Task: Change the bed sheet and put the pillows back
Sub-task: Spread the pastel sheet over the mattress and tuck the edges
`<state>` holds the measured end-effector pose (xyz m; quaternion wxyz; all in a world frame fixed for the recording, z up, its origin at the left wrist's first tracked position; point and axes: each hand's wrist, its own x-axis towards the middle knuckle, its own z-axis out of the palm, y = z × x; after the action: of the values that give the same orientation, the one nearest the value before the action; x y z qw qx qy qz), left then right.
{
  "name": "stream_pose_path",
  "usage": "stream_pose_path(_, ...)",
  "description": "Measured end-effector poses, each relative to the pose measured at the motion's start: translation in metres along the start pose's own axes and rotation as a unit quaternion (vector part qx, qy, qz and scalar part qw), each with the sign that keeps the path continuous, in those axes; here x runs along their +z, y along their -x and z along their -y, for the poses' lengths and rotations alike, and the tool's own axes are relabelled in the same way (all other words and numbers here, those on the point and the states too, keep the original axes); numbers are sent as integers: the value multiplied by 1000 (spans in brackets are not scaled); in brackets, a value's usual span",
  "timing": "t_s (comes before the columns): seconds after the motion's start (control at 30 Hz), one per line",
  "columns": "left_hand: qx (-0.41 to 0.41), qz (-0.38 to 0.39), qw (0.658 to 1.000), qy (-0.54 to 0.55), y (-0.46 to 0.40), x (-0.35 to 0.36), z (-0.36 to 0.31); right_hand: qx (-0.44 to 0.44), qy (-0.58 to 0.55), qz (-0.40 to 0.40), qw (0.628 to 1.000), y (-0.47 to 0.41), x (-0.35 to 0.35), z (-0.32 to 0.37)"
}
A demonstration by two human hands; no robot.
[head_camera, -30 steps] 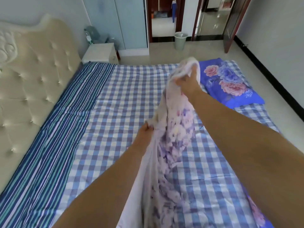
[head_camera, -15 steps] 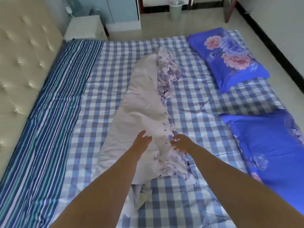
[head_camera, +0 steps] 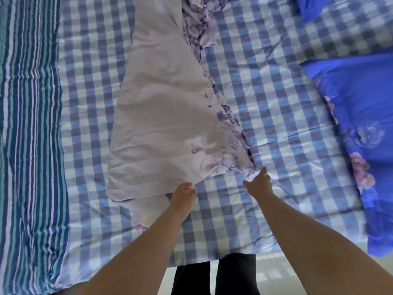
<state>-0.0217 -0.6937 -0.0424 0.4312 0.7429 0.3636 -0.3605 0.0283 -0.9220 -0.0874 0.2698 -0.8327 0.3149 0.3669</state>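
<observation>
A pale sheet with a purple flower print (head_camera: 161, 116) lies bunched in a long strip down the middle of the bed, mostly pale underside up. Under it is a blue-and-white checked cover (head_camera: 265, 107). My left hand (head_camera: 184, 195) pinches the sheet's near edge. My right hand (head_camera: 258, 184) reaches to the sheet's near right corner, fingers extended and touching the cloth. A blue flowered pillow (head_camera: 359, 128) lies on the right side of the bed, and the corner of a second one (head_camera: 310, 7) shows at the top right.
A blue, green and white striped cloth (head_camera: 29, 128) covers the bed's left side. The bed's near edge runs across the bottom, with my dark trouser legs (head_camera: 214, 275) and pale floor (head_camera: 268, 271) just below it.
The sheet was held up in both hands, then dropped onto the bed. My view has tilted down and both hands have moved to the sheet's near edge.
</observation>
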Motion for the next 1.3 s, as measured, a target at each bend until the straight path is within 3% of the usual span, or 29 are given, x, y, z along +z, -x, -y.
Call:
stream_pose_path(0.1, 2, -35, 999, 32, -4, 8, -4, 81, -138, 34, 987, -28, 2, 13)
stream_pose_path(0.23, 6, -22, 997, 70, -2, 24, -27, 86, -309, 117, 940, -42, 2, 19)
stream_pose_path(0.33, 48, 11, 997, 59, 5, 33, -55, 46, -253, 93, 962, -32, 1, 21)
stream_pose_path(0.4, 80, 14, 997, 16, 10, 39, -71, -39, -159, 33, 986, -23, -3, 21)
stream_pose_path(0.5, 139, 37, 985, -99, 19, 46, -80, -138, -159, 38, 977, 18, -24, 34)
stream_pose_path(0.57, 195, 57, 958, -203, 32, 49, -82, -174, -178, 64, 967, 53, -39, 44)
stream_pose_path(0.63, 282, -28, 926, -250, 43, 55, -85, -253, -163, 61, 952, 86, -55, 53)
stream_pose_path(0.7, 321, -150, 921, -162, 62, 54, -97, -328, -179, 54, 926, 116, -70, 61)
stream_pose_path(0.73, 306, -175, 928, -119, 74, 49, -106, -337, -202, 49, 918, 127, -77, 64)
stream_pose_path(0.87, 239, -184, 953, 40, 115, 28, -123, -254, -325, -19, 911, 143, -106, 69)
stream_pose_path(0.93, 236, -189, 945, 122, 131, 14, -132, -204, -319, 78, 922, 139, -118, 65)
stream_pose_path(1.0, 218, -167, 945, 180, 141, -2, -137, -159, -291, 235, 914, 140, -124, 59)
stream_pose_path(1.07, 191, -78, 932, 298, 152, -13, -141, -152, -246, 332, 898, 150, -131, 53)
stream_pose_path(1.17, 124, 35, 864, 486, 175, -18, -151, -184, -201, 377, 885, 170, -145, 50)
stream_pose_path(1.3, 104, 42, 820, 561, 198, -18, -160, -253, -186, 390, 866, 193, -167, 52)
